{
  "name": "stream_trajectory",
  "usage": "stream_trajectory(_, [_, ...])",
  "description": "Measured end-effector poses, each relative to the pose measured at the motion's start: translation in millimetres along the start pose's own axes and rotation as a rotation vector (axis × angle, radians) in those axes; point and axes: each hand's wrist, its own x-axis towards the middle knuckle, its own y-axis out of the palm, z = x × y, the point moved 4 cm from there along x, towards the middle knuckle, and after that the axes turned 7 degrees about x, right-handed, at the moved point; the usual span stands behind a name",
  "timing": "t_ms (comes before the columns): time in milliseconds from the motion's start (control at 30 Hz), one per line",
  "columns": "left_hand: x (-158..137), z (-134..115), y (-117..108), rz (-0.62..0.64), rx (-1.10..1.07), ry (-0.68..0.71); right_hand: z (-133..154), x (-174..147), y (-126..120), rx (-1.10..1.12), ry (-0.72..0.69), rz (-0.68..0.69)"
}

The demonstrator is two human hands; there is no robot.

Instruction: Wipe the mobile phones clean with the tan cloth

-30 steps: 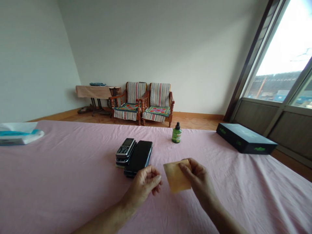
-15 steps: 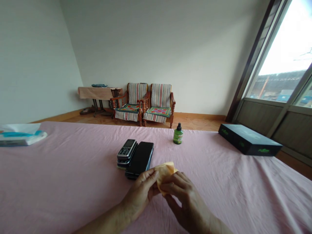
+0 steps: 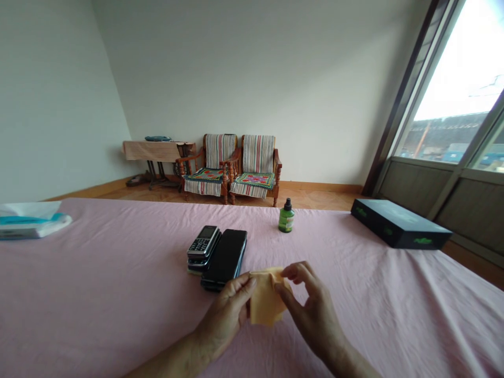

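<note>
A small yellow cloth (image 3: 264, 302) hangs between my two hands above the pink-covered surface (image 3: 129, 299). My left hand (image 3: 228, 310) pinches its left edge between thumb and fingers. At the cloth's upper right, my right hand (image 3: 313, 304) has thumb and fingers closed on the fabric. Just beyond my left hand lies a black smartphone (image 3: 226, 256), apparently on top of another. Beside it on the left, a silver keypad phone (image 3: 203, 241) rests on a stack of phones. A green bottle (image 3: 286, 218) with a black cap stands upright farther back.
A black box (image 3: 401, 226) with green markings lies at the right. At the far left is a tissue pack (image 3: 35, 220). Past the surface's far edge stand two wooden armchairs (image 3: 254, 163) and a cloth-draped small table (image 3: 151, 151) by the wall.
The cloth was bunched between my hands and now hangs flatter and more open. My right hand has shifted slightly right, its fingers raised to the cloth's upper corner. My left hand keeps its hold.
</note>
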Motion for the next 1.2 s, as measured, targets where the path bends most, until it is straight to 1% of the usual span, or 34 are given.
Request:
stream_trajectory(167, [1.1, 2.7, -1.7, -0.024, 0.004, -0.007, 12.6, -3.1, 7.1, 0.068, -0.078, 0.108])
stream_trajectory(267, [1.7, 4.9, -3.4, -0.036, 0.013, -0.029, 18.4, -7.5, 13.5, 0.135, -0.082, 0.211])
stream_trajectory(333, [1.8, 4.6, -3.6, -0.036, 0.005, -0.024, 17.9, -9.5, 15.3, 0.15, -0.067, 0.218])
stream_trajectory(400, [1.5, 3.2, -3.8, -0.047, -0.011, -0.012, 13.3, -8.7, 12.4, 0.121, -0.027, 0.138])
stream_trajectory(500, [0.4, 1.7, -2.5, -0.049, -0.022, -0.018, 2.9, -4.3, 3.7, 0.065, 0.074, 0.003])
stream_trajectory(600, [-1.4, 1.3, 0.2, -0.032, -0.002, -0.043, -3.9, 0.0, -2.1, 0.109, 0.169, -0.047])
stream_trajectory(700, [-2.4, 0.3, 2.3, -0.023, 0.025, -0.043, -6.8, 0.1, 0.2, 0.213, 0.26, -0.01])
stream_trajectory(833, [-1.1, 0.7, 1.8, -0.004, 0.047, -0.027, -10.5, -4.0, 12.0, 0.274, 0.342, 0.131])
stream_trajectory(867, [-0.6, 1.6, 0.8, -0.001, 0.058, -0.027, -12.2, -4.6, 13.8, 0.295, 0.361, 0.146])
stream_trajectory(933, [0.1, 3.5, -2.0, -0.002, 0.106, -0.016, -16.1, -4.2, 14.0, 0.359, 0.399, 0.124])
stream_trajectory(1000, [-0.3, 3.5, -5.9, -0.032, 0.2, 0.034, -18.8, -1.8, 9.9, 0.406, 0.418, 0.059])
stream_trajectory(1133, [-6.4, -5.5, -12.2, -0.225, 0.507, 0.249, -17.0, 2.7, -0.8, 0.361, 0.405, -0.055])
stream_trajectory(1167, [-8.3, -7.9, -11.1, -0.25, 0.575, 0.288, -15.4, 2.7, -1.5, 0.35, 0.399, -0.062])
stream_trajectory(1200, [-9.4, -9.3, -8.4, -0.236, 0.617, 0.304, -13.6, 2.1, -0.8, 0.344, 0.394, -0.057])
